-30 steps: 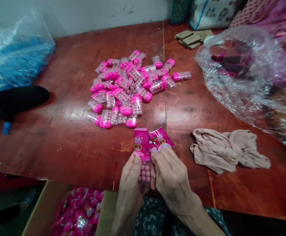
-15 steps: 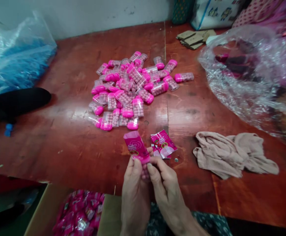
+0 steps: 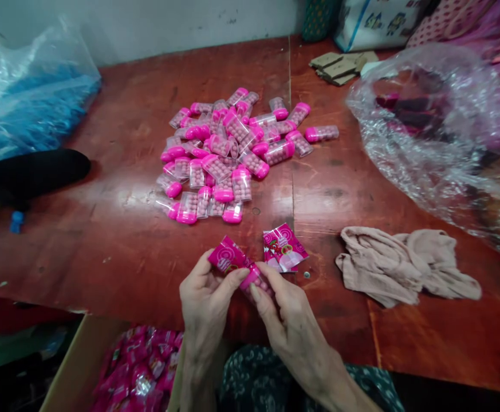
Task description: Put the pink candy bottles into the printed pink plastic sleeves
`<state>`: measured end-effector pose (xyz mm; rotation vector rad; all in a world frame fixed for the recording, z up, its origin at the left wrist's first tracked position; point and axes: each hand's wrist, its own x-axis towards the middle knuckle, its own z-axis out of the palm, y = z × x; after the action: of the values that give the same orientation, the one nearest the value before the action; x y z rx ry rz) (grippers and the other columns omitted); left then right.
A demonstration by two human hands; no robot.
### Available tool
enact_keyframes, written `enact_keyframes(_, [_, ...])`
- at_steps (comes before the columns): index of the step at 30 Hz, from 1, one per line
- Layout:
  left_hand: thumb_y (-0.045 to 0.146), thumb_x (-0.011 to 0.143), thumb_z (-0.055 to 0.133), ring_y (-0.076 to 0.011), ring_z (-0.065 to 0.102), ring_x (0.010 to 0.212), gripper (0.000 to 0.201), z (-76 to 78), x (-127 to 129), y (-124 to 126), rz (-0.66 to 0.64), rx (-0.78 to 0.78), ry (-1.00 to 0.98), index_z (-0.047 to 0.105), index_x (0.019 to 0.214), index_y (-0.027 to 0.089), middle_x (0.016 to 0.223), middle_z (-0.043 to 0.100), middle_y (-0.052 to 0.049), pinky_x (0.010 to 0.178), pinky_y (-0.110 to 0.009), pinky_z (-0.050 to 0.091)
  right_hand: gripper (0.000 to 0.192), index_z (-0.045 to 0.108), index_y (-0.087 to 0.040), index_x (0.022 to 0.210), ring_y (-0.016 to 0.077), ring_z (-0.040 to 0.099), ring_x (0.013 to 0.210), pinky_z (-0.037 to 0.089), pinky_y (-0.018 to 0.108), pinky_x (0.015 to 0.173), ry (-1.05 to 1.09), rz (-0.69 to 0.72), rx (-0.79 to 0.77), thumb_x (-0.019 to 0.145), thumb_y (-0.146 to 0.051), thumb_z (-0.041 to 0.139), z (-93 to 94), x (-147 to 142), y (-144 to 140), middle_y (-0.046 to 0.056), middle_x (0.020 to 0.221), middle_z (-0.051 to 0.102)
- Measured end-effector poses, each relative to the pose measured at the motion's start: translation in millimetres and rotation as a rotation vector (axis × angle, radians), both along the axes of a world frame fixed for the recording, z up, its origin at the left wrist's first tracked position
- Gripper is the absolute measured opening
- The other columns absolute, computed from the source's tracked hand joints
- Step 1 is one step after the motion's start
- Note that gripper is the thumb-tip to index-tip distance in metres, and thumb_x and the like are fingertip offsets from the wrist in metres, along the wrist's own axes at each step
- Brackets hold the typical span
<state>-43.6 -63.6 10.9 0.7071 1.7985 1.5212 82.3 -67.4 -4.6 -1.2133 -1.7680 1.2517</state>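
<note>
My left hand pinches a pink printed sleeve that sits over the end of a clear candy capsule with pink balls inside. My right hand grips the capsule's other end; sleeve and capsule are tilted to the left, above the table's near edge. A small stack of flat pink sleeves lies on the table just beyond my right hand. Farther back lies a pile of several pink-capped capsules.
The red wooden table holds a beige cloth at right, a clear plastic bag behind it, a blue-filled bag at far left and a black object. A cardboard box with pink wrapped pieces stands below the near edge.
The sleeved capsule has tilted from upright to leaning left. My hands shifted left and nearer to me, and the flat sleeves now lie apart from my right hand.
</note>
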Motion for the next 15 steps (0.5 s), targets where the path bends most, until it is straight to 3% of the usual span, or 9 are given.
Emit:
enact_keyframes(4, [0.017,0.062,0.073,-0.0080,0.054,0.051,0.005,-4.4,4,0,0.054,-0.050,0.024,0.069,0.064,0.017,0.057,0.064,0.004,0.049,-0.016,0.045,0.038,0.050,-0.019,0.120,0.0191,0.062,0.093,0.049,0.027,0.079,0.055,0.046,-0.101,0.085,-0.028,0.057,-2.1,-2,4,0.006,0.107,0.064])
enact_keyframes(7, [0.019,0.063,0.074,-0.0075,0.054,0.052,0.007,-10.0,10,-1,0.168,-0.004,0.018,0.068,0.064,0.017,0.058,0.064,0.005,0.049,-0.016,0.043,0.026,0.055,-0.021,0.111,0.0138,0.061,0.083,0.046,0.020,0.074,0.116,0.034,-0.148,0.085,-0.021,0.055,1.9,-7,7,0.001,0.096,0.065])
enact_keyframes(12, [0.019,0.067,0.070,-0.0079,0.051,0.042,0.019,-18.2,2,5,0.284,0.087,-0.257,0.057,0.054,0.015,0.046,0.057,0.005,0.044,-0.019,0.042,0.023,0.056,-0.024,0.109,0.0087,0.056,0.073,0.043,0.015,0.068,0.210,0.081,-0.195,0.087,-0.018,0.052,9.4,-4,7,-0.004,0.089,0.063])
enact_keyframes(15, [0.019,0.065,0.072,-0.0094,0.054,0.044,0.017,-19.2,-10,9,0.353,0.112,-0.277,0.057,0.058,0.014,0.048,0.059,0.003,0.047,-0.020,0.043,0.019,0.058,-0.025,0.105,0.0089,0.054,0.069,0.042,0.016,0.065,0.202,0.094,-0.273,0.087,-0.022,0.054,7.3,0,5,-0.005,0.082,0.061])
